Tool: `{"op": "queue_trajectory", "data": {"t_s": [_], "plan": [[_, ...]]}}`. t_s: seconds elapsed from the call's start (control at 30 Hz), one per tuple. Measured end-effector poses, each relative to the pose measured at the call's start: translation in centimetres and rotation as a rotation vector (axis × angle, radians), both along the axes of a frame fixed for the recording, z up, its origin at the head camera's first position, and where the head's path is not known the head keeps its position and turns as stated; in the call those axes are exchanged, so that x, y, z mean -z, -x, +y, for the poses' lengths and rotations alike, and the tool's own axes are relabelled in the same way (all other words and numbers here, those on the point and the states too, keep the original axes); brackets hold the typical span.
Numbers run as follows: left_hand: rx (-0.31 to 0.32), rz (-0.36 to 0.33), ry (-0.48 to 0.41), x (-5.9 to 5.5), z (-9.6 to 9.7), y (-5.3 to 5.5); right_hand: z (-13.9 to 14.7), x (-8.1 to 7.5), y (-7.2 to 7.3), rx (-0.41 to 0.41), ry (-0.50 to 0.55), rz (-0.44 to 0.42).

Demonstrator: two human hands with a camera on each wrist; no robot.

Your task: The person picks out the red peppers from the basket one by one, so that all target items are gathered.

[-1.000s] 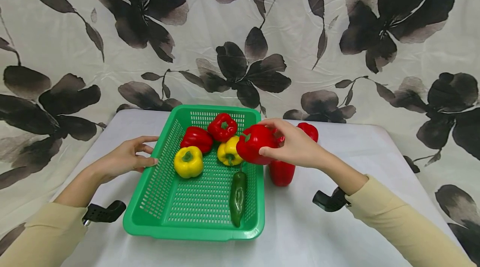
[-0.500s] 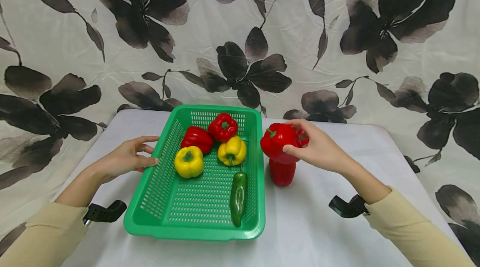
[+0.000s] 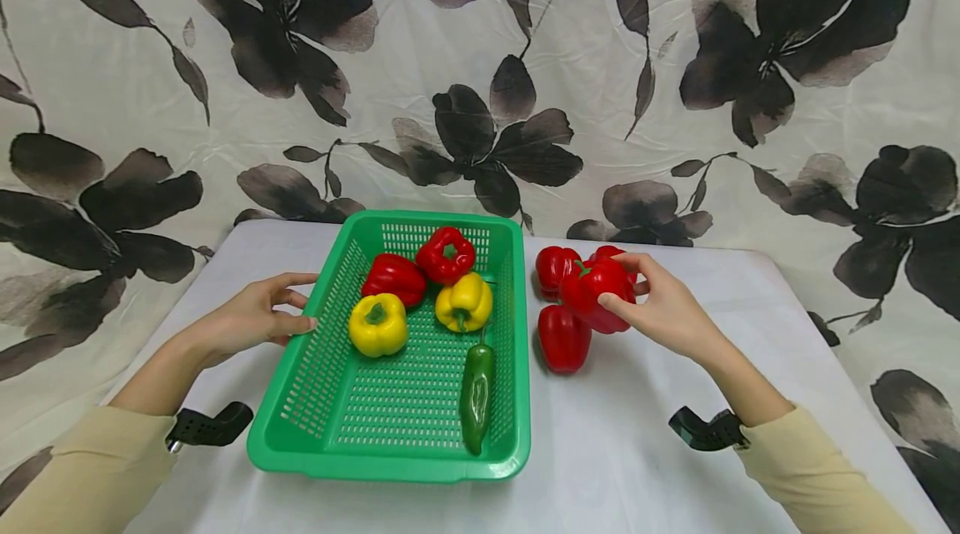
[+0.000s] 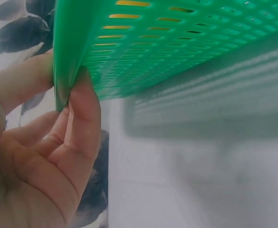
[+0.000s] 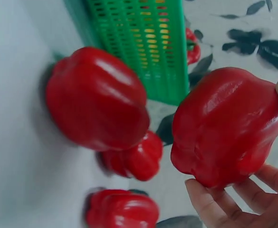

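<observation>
My left hand (image 3: 255, 313) pinches the left rim of a green plastic basket (image 3: 390, 467); in the left wrist view the thumb and fingers (image 4: 84, 109) lie on either side of that rim. To the right of the basket, my right hand (image 3: 663, 305) grips a red bell pepper (image 3: 596, 292) by its sides, stem up to the left. The right wrist view shows this pepper (image 5: 226, 126) raised off the table. Around it on the table are a front red pepper (image 3: 564, 340), a back-left one (image 3: 555, 269) and another, partly hidden, behind it (image 3: 606, 252).
In the basket lie two red peppers, one (image 3: 395, 279) beside the other (image 3: 446, 255), two yellow peppers, one left (image 3: 377, 325) and one right (image 3: 464, 302), and a long green chili pepper (image 3: 477, 396). A floral cloth (image 3: 480, 59) hangs behind the white table (image 3: 675, 451).
My right hand has carried the red pepper from over the basket's right rim to the right, above the loose red peppers. The left hand has stayed on the rim.
</observation>
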State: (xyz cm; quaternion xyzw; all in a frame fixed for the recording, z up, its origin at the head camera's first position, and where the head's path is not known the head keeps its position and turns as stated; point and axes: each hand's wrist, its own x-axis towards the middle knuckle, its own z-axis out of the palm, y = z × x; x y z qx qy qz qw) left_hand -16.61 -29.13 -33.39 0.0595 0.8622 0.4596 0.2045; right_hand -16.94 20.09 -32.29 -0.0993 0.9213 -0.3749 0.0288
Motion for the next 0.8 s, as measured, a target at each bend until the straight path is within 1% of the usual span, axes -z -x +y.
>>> {"op": "queue_trajectory", "data": {"t_s": [0.13, 0.23, 0.37, 0.53, 0.8], "plan": [[0.001, 0.003, -0.001, 0.0, 0.0, 0.0, 0.6, 0.9, -0.1, 0.036, 0.015, -0.025], [0.001, 0.005, 0.000, 0.0, 0.0, 0.1, 1.0, 1.4, -0.3, 0.058, 0.006, -0.019], [-0.003, 0.002, -0.001, 0.1, 0.0, 0.1, 1.6, 1.9, -0.5, 0.088, -0.008, -0.012], [-0.003, 0.000, -0.007, 0.1, -0.1, 0.1, 2.1, 2.3, -0.6, 0.123, -0.013, -0.029], [0.006, -0.002, -0.023, 0.1, -0.1, 0.0, 2.8, 3.5, -0.4, 0.180, -0.048, -0.089]]}}
